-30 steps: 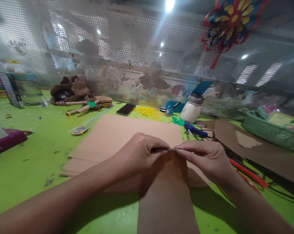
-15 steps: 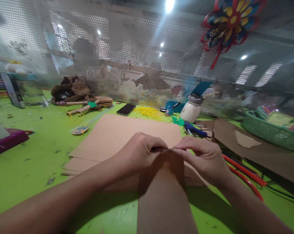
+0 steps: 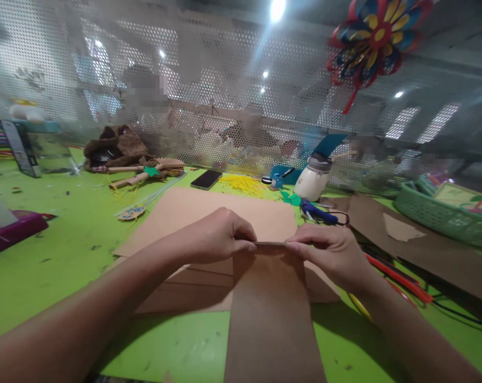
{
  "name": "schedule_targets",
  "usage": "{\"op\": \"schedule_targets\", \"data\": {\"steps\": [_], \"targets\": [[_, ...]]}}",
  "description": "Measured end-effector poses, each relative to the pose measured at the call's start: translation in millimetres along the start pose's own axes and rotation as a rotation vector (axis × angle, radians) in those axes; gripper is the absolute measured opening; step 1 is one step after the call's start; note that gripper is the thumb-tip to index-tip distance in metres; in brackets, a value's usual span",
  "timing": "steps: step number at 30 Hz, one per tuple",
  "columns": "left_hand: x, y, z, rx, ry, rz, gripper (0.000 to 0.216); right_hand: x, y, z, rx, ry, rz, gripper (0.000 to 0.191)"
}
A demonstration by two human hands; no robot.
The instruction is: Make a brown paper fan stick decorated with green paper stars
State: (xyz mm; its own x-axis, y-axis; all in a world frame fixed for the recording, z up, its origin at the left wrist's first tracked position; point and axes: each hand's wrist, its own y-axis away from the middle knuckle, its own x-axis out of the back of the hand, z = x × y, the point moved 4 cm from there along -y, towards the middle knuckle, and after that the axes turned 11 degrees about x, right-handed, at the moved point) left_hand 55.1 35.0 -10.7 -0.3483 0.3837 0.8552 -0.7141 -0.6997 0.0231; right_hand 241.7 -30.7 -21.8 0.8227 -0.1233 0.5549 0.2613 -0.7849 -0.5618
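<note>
A long strip of brown kraft paper (image 3: 271, 319) runs from the bottom of the view up to my hands, with its far edge turned over in a narrow fold. My left hand (image 3: 221, 236) pinches the left end of that folded edge between thumb and fingers. At the right end, my right hand (image 3: 331, 252) grips it the same way. The edge between them lies nearly straight. Beneath and behind the strip are several stacked sheets of light brown paper (image 3: 225, 207) on the green table (image 3: 185, 346).
Scissors with blue handles (image 3: 318, 211) and a white jar (image 3: 313, 178) stand beyond my right hand. Red pipe-like strips (image 3: 404, 279), dark brown paper (image 3: 428, 255) and a green basket (image 3: 436, 215) lie right. A phone (image 3: 206, 180) and yellow shreds (image 3: 243, 184) are behind; a purple box (image 3: 19, 229) is left.
My left hand has slid left along the paper's edge, away from my right hand. The edge between them looks straighter and flatter. My right hand stays nearly in place.
</note>
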Motion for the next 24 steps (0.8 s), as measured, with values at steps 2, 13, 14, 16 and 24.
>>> {"op": "schedule_targets", "data": {"steps": [2, 13, 14, 16, 24], "targets": [[-1.4, -1.0, -2.1, 0.023, 0.017, -0.035, 0.021, 0.1, -0.3, 4.1, -0.048, -0.021, -0.021, 0.014], [-2.9, -1.7, -4.6, 0.07, 0.046, -0.016, 0.018, -2.8, -1.4, 9.0, -0.085, -0.071, -0.077, 0.016], [-2.9, -1.5, -4.1, 0.069, 0.042, -0.008, 0.017, -2.8, -1.3, 10.0, -0.09, -0.078, -0.075, 0.016], [-3.0, -1.0, -2.9, 0.071, 0.022, 0.009, 0.017, -2.8, -0.5, 13.4, -0.117, -0.106, -0.066, 0.017], [-8.1, 0.0, 0.4, 0.009, 0.1, -0.103, 0.027, -5.1, -0.4, 14.8, -0.167, -0.119, -0.029, 0.022]]}}
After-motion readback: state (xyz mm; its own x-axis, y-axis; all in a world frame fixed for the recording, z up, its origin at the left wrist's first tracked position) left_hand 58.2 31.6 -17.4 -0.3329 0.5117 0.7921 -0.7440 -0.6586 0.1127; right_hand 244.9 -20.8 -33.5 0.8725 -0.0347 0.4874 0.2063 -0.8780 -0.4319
